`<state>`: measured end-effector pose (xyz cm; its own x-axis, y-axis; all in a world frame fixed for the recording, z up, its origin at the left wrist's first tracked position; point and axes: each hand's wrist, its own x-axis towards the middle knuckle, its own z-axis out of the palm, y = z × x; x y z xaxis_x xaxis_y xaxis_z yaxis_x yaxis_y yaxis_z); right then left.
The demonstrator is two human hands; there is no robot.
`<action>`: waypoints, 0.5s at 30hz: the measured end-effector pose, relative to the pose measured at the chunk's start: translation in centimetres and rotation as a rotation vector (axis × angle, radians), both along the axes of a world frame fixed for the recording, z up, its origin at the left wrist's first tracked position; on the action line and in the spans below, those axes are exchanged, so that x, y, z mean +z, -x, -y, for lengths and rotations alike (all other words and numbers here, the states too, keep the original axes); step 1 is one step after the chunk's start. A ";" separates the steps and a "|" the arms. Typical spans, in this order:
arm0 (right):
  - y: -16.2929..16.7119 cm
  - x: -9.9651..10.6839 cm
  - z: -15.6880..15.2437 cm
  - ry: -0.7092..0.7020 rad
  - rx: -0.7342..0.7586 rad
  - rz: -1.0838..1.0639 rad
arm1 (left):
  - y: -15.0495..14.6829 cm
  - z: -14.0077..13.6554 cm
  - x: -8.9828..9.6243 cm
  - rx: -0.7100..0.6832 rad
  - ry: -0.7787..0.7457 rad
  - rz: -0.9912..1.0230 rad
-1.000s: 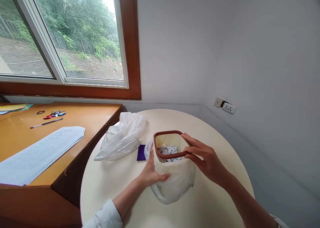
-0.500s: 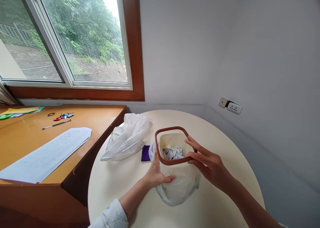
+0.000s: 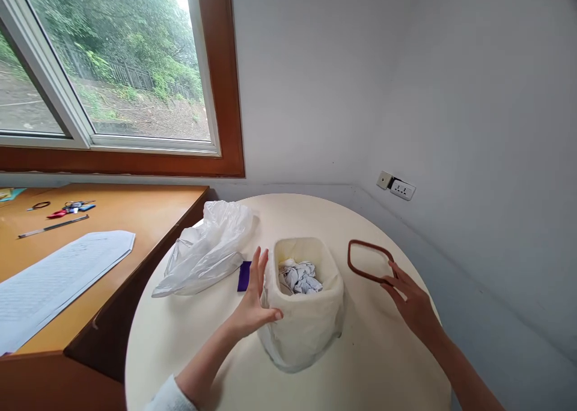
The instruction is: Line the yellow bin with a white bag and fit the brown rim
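Now the brown ring (image 3: 367,275) is off the bin (image 3: 306,315) and out to its right, above or on the round table (image 3: 383,363); I can't tell which. The right hand (image 3: 412,303) has it pinched by its near right corner! Over at the bin's left side, the left hand (image 3: 252,306) is spread wide, thumb by the near wall, gripping nothing; whether it presses, I can't tell. The bin stands upright in the middle, so this looks like the ring-handling step, and the next move calls for a firm pinch and a steady bin. Count them: one bin, one ring, one thin bag (image 3: 288,362) draped round the bin, one loose white bag (image 3: 210,249) far left, one purple piece (image 3: 244,276) between. Inside, crumpled paper (image 3: 300,277), too bunched to count. On the left desk (image 3: 148,207), one pen (image 3: 53,226).
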<state>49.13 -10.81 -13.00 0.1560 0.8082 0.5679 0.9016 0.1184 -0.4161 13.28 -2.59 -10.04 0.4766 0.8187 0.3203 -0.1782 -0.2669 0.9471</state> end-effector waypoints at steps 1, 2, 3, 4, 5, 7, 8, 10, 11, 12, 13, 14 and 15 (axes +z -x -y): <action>-0.4 -1.2 0.4 0.079 -0.004 0.007 | 0.1 -0.1 0.1 0.012 -0.008 -0.001; -0.7 -2.2 0.8 0.146 -0.010 0.008 | 0.1 -0.2 0.2 0.023 -0.021 -0.005; -0.9 -2.9 1.2 0.198 -0.015 0.007 | 0.1 -0.3 0.2 0.036 -0.036 -0.012; -0.9 -3.3 1.5 0.232 -0.021 0.004 | 0.1 -0.5 0.2 0.055 -0.052 -0.017; -0.9 -3.5 1.8 0.247 -0.026 0.001 | 0.1 -0.6 0.1 0.085 -0.066 -0.023; -0.9 -3.5 2.3 0.242 -0.030 -0.002 | 0.3 -1.1 0.1 0.200 -0.078 -0.062; -0.9 -3.3 2.5 0.239 -0.029 -0.004 | 0.4 -1.3 0.1 0.286 -0.078 -0.103; -1.0 -2.8 2.9 0.246 -0.028 -0.009 | 0.9 -1.8 0.2 0.447 -0.067 -0.226; -1.1 -2.6 3.2 0.255 -0.027 -0.009 | 1.3 -2.1 0.4 0.492 -0.059 -0.307; -1.2 -2.3 3.4 0.267 -0.029 -0.006 | 1.6 -2.2 0.5 0.505 -0.051 -0.397; -1.2 -1.9 3.6 0.274 -0.032 -0.001 | 2.0 -2.4 0.8 0.495 -0.047 -0.491; -1.2 -1.5 3.8 0.273 -0.035 0.001 | 2.4 -2.5 1.0 0.477 -0.053 -0.590; -1.1 -1.1 3.8 0.267 -0.036 -0.003 | 2.7 -2.5 1.3 0.460 -0.070 -0.694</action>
<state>50.21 -14.58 -14.07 0.1883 0.9233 0.3347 0.9021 -0.0279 -0.4306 10.54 -0.09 -8.75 0.2078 0.9689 0.1345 0.5809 -0.2329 0.7800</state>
